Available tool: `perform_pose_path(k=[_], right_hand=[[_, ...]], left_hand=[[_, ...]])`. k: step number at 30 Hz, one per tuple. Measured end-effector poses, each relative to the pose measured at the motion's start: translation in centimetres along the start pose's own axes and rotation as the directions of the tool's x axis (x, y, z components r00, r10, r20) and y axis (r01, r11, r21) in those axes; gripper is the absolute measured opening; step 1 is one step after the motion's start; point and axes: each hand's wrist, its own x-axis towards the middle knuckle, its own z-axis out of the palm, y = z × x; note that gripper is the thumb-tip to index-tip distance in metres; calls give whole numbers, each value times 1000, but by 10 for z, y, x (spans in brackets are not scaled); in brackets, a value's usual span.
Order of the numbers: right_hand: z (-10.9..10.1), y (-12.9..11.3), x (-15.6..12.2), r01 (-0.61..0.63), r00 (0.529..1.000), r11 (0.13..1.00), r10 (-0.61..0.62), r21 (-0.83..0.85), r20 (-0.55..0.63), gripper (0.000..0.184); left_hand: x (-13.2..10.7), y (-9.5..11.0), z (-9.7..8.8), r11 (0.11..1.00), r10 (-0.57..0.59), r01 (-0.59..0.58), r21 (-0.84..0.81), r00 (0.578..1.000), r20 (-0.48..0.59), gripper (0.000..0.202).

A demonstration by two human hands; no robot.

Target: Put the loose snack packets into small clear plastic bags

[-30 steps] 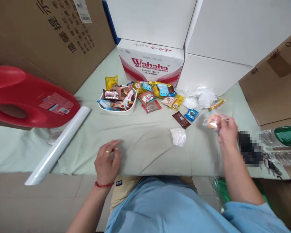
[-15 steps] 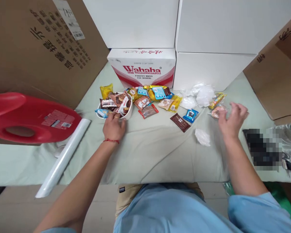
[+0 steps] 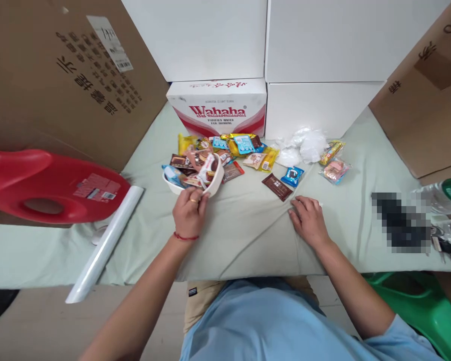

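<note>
My left hand [image 3: 190, 210] pinches the near rim of a white bowl [image 3: 220, 178]. The bowl is heaped with wrapped snacks, among them a white-and-brown packet [image 3: 209, 169] and a light-blue packet [image 3: 174, 175]. On the cloth, my right hand [image 3: 308, 219] rests with fingers loosely stretched, just below a dark brown packet [image 3: 277, 187] and a blue packet [image 3: 292, 176]. Only a sliver of white shows beside its knuckles; whatever lies under the palm is hidden. Behind the bowl, more snack packets [image 3: 244, 144] are piled.
Clear crumpled plastic bags [image 3: 311, 145] and a pink packet [image 3: 335, 170] lie at the right. A Wahaha carton [image 3: 218, 113] and white boxes [image 3: 323, 108] wall the back. At the left are a red jug [image 3: 75, 200] and a white roll [image 3: 105, 243]; keys [image 3: 445, 245] lie far right.
My left hand has gripped the bowl's rim, and the bowl has shifted right and toward me, tilting slightly. My right hand has moved left from beside the pink packet, covering the small white plastic.
</note>
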Motion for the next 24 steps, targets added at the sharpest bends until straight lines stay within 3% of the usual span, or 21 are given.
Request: perform_pose_path(k=[3,4,6,7,9,11,12,13,15,19,22,24], right_hand=[[2,2,4,-10,1000,999,10,31,-19,31],[2,3,4,-13,1000,999,14,47,-28,31],[3,4,4,-15,999,996,19,86,-49,30],[4,5,4,-13,998,994,20,108,-58,30],[4,7,2,-12,997,989,22,147,-68,32],[4,9,1,-36,996,984,50,174,-78,35],[3,9,0,-58,994,981,74,186,-81,37],[2,9,0,-81,992,976,99,201,-82,40],[-1,8,0,-99,990,964,120,248,-72,45],[-12,-1,3,8,1000,913,-8,407,-1,55],[-24,-13,3,70,997,866,-72,496,-15,54],[-34,-13,3,62,994,868,-8,493,-110,51]], left_hand=[[0,40,-5,988,78,-81,-135,997,-25,10],[6,52,-3,977,44,-50,-207,998,-33,11],[30,71,6,907,-143,113,-405,989,-45,18],[46,76,13,802,-282,234,-550,959,-4,20],[80,78,29,397,-550,414,-819,822,149,22],[108,72,44,-49,-653,505,-862,636,411,26],[118,68,49,-195,-648,541,-818,555,522,28],[123,64,52,-259,-633,558,-788,518,575,29],[122,58,52,-306,-611,577,-757,491,621,30],[96,51,30,-308,-580,530,-790,553,598,24],[71,46,1,-228,-565,499,-836,631,531,15],[48,44,-22,-94,-572,531,-842,664,482,10]])
